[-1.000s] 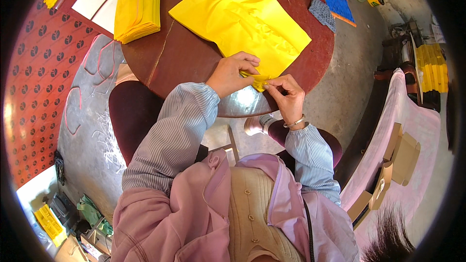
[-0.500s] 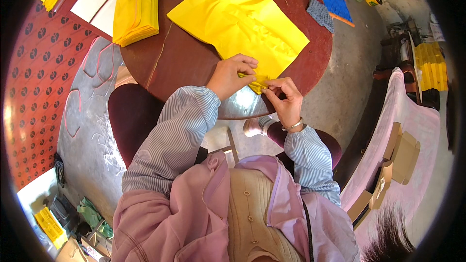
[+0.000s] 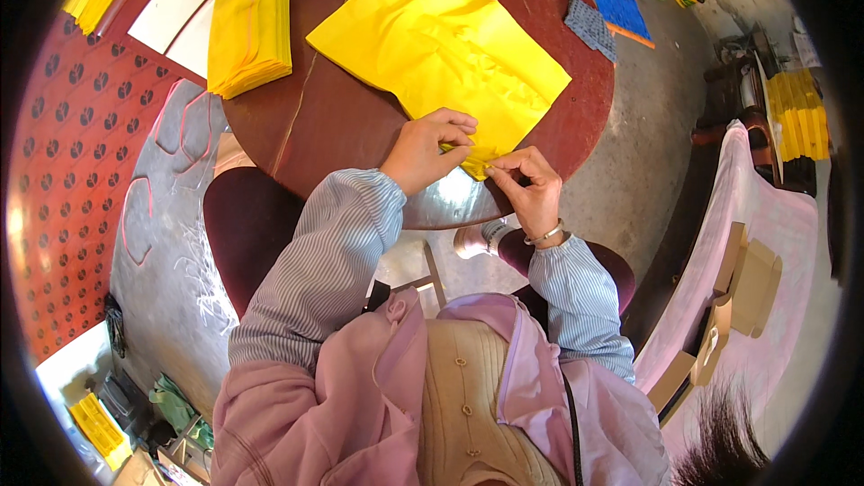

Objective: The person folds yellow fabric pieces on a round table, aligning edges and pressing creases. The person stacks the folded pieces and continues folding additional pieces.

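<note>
A creased sheet of bright yellow fabric (image 3: 441,40), perhaps a bag, is spread on the round red-brown table (image 3: 351,126). Its near corner comes to the table's front edge, where both hands work on it. My left hand (image 3: 429,148) is closed on the left side of this corner, thumb against fingers. Close by, my right hand (image 3: 531,182) pinches the corner's tip between thumb and forefinger. The fabric is gathered and wrinkled between the two hands. Any small detail at the fingertips is too fine to make out.
A thick stack of folded yellow fabric (image 3: 252,18) lies at the table's left. On the right edge is a grey textured cloth (image 3: 591,27), with a blue mat (image 3: 619,9) beyond it. Open cardboard boxes (image 3: 754,288) rest on a pink cloth (image 3: 792,243) at right.
The gathered corner between my hands now lies lower and flatter. Both hands keep nearly the same place and grip; the whole view has shifted slightly.
</note>
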